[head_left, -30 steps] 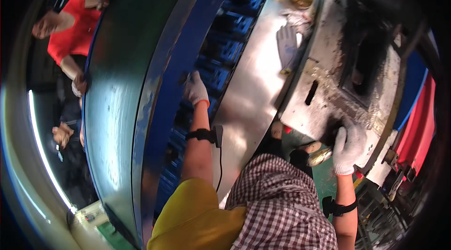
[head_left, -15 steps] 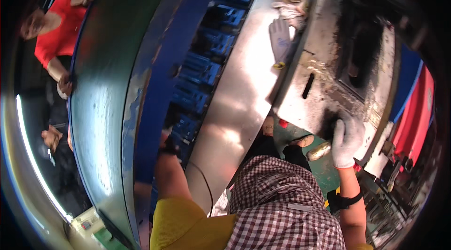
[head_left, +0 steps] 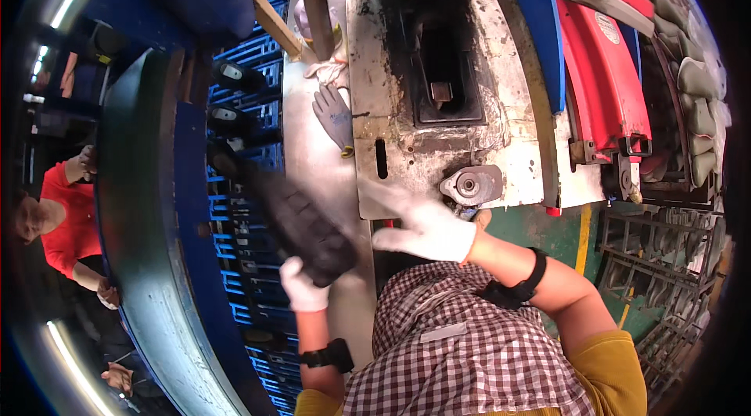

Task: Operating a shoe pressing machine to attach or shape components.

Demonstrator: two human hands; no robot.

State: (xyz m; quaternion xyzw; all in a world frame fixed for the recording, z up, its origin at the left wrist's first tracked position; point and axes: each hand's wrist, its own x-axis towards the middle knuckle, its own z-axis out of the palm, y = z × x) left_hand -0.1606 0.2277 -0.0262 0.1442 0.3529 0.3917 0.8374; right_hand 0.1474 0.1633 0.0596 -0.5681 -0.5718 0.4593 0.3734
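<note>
My left hand (head_left: 303,285), in a white glove, is closed round the near end of a long black shoe-shaped piece (head_left: 293,216). The piece slants up and away to the left, and raised blocks show on its blurred upper face. My right hand (head_left: 430,228), also gloved in white, is just right of it with fingers and thumb spread, holding nothing. Beyond that hand is a worn whitish machine top (head_left: 375,115) with a sooty black recess (head_left: 446,48). A grey metal fitting with a round knob (head_left: 469,184) sits at its near edge.
A grey work glove (head_left: 335,117) lies on the metal ledge (head_left: 301,103). Left of it is a blue rack (head_left: 223,220) with black shoes, then a green conveyor belt (head_left: 137,213). Beyond stands a person in red (head_left: 70,213). A red machine arm (head_left: 602,80) is at the right.
The view has swung right. My left hand has come back from the blue rack with the black shoe-shaped piece. My right hand has left the machine's edge and its fingers are spread.
</note>
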